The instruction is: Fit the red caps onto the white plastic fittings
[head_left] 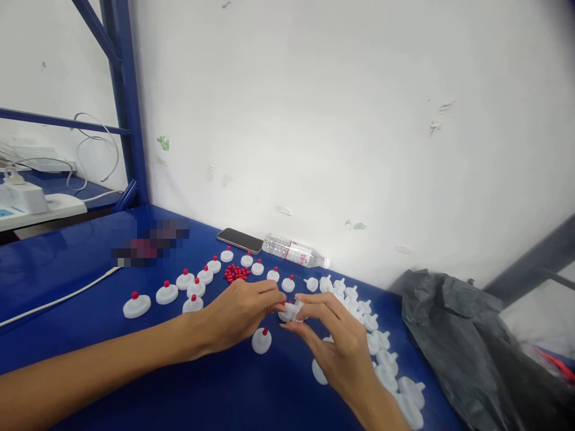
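The white stemmed disc (pixel 298 309) was held in front of the body, above the blue surface (pixel 211 389), where the two hands were brought nearly together. Its side was gripped by the fingertips of the right hand (pixel 344 335), while a small red cap (pixel 283 303) was pinched at its left edge by the left hand (pixel 245 311); whether cap and stem were touching could not be told. The disc could be judged light, smooth and fairly stiff, probably plastic, and best taken by its rim, with the narrow stem left uncovered. The tiny cap could be judged easily dropped, and best held by its sides. Just beyond the left hand, loose red caps (pixel 236 274) were heaped, and capped discs (pixel 166 293) were spread past them and to the left. One capped disc (pixel 261 340) was set between the hands on the near side, where it could be brushed by a lowered wrist. The right side was crowded by bare discs (pixel 387 361), bordered farther out by a black plastic bag (pixel 476 347). Beyond the hands, reach was limited by a phone (pixel 240 240), a bottle (pixel 291 249) and the wall (pixel 314 120); more room was left nearer the body.
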Demonstrator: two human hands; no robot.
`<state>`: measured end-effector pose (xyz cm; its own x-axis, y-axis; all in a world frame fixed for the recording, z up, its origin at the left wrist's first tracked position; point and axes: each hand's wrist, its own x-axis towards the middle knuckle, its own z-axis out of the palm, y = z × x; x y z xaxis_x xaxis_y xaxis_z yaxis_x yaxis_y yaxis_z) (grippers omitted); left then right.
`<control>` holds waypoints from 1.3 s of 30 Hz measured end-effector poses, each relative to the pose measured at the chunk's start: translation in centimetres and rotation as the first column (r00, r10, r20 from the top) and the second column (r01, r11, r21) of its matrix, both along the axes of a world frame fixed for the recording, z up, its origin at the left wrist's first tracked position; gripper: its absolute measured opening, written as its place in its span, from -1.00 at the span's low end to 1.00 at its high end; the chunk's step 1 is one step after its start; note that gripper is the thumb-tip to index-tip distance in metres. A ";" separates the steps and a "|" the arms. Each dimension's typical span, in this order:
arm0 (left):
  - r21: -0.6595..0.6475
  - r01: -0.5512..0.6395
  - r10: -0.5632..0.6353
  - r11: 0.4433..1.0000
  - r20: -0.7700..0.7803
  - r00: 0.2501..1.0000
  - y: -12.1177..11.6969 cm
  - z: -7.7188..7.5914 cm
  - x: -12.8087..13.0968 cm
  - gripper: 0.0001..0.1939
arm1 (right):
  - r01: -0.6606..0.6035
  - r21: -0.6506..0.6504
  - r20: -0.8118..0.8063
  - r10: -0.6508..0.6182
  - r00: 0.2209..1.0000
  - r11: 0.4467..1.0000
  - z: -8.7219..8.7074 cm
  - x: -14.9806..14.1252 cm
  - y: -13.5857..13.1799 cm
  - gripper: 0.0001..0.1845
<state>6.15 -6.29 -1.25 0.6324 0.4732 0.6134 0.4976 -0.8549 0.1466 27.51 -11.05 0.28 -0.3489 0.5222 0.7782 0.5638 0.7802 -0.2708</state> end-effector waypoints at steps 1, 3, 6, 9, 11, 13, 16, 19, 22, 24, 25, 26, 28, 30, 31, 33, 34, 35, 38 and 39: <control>-0.030 0.026 -0.025 0.999 0.032 0.999 -0.1 0.1 0.0 -0.76 | -0.010 0.000 -0.006 0.010 1.000 1.000 0.0 0.0 0.0 -0.87; -0.083 0.070 -0.064 0.994 0.078 0.995 -0.3 0.2 0.1 -0.75 | -0.025 0.000 -0.019 0.025 0.999 1.000 0.1 -0.1 -0.1 -0.86; -0.141 0.125 -0.109 0.982 0.115 0.987 -0.5 0.4 0.1 -0.74 | -0.056 -0.011 -0.051 0.056 0.997 0.998 0.4 -0.2 -0.1 -0.87; -0.188 0.154 -0.122 0.970 0.170 0.978 -0.8 0.7 0.3 -0.72 | -0.088 -0.009 -0.074 0.087 0.994 0.996 0.6 -0.4 -0.2 -0.86; -0.200 0.158 -0.119 0.967 0.194 0.974 -1.0 1.0 0.4 -0.71 | -0.090 -0.005 -0.086 0.089 0.992 0.996 0.7 -0.5 -0.2 -0.82; -0.204 0.163 -0.123 0.965 0.197 0.973 -1.1 1.1 0.5 -0.70 | -0.088 0.004 -0.106 0.088 0.990 0.996 0.7 -0.7 -0.3 -0.78; -0.213 0.164 -0.122 0.963 0.194 0.973 -1.2 1.1 0.5 -0.71 | -0.092 0.029 -0.108 0.095 0.990 0.995 0.4 -0.7 -0.3 -0.75; -0.216 0.158 -0.118 0.964 0.186 0.975 -1.2 1.0 0.4 -0.70 | -0.082 0.062 -0.049 0.085 0.995 0.995 -0.1 -0.3 -0.1 -0.78; -0.228 0.150 -0.111 0.962 0.174 0.978 -1.2 0.9 0.4 -0.69 | -0.048 0.105 0.022 0.046 0.999 0.993 -0.6 0.0 0.0 -0.85; -0.249 0.139 -0.098 0.959 0.172 0.980 -1.2 1.0 0.5 -0.68 | -0.027 0.103 0.047 0.023 0.999 0.994 -0.8 0.1 0.1 -0.90; -0.266 0.129 -0.084 0.955 0.173 0.981 -1.3 1.1 0.6 -0.68 | -0.012 0.090 0.053 0.007 0.999 0.996 -0.8 0.1 0.2 -0.91; -0.281 0.112 -0.063 0.953 0.178 0.982 -1.3 1.2 0.7 -0.68 | 0.006 0.076 0.063 -0.011 0.998 0.997 -0.7 0.0 0.3 -0.92; -0.304 0.063 -0.007 0.951 0.183 0.983 -1.3 1.4 0.8 -0.71 | 0.050 0.039 0.117 -0.054 0.992 0.998 -0.5 -0.1 0.5 -0.84; -0.297 0.001 0.048 0.955 0.157 0.987 -1.3 1.5 0.8 -0.71 | 0.080 0.009 0.208 -0.080 0.975 0.997 -0.3 0.1 0.7 -0.71; -0.284 -0.032 0.070 0.958 0.125 0.990 -1.3 1.5 0.8 -0.69 | 0.087 -0.007 0.251 -0.083 0.964 0.996 -0.2 0.4 0.8 -0.65; -0.238 -0.108 0.121 0.965 0.041 0.992 -1.0 1.4 0.6 -0.67 | 0.133 -0.050 0.289 -0.113 0.950 0.990 0.0 1.0 1.1 -0.58; -0.208 -0.158 0.160 0.965 -0.006 0.987 -0.8 1.3 0.5 -0.68 | 0.172 -0.073 0.289 -0.144 0.947 0.982 0.0 1.4 1.2 -0.57; -0.177 -0.213 0.206 0.961 -0.056 0.977 -0.6 1.1 0.4 -0.71 | 0.213 -0.100 0.285 -0.177 0.942 0.972 0.1 1.7 1.4 -0.57; -0.095 -0.372 0.344 0.924 -0.223 0.912 0.1 0.7 0.0 -0.76 | 0.287 -0.155 0.279 -0.237 0.931 0.945 -0.1 2.3 1.8 -0.62; -0.077 -0.404 0.371 0.912 -0.270 0.889 0.3 0.6 0.0 -0.77 | 0.283 -0.164 0.277 -0.232 0.932 0.945 -0.2 2.4 1.9 -0.64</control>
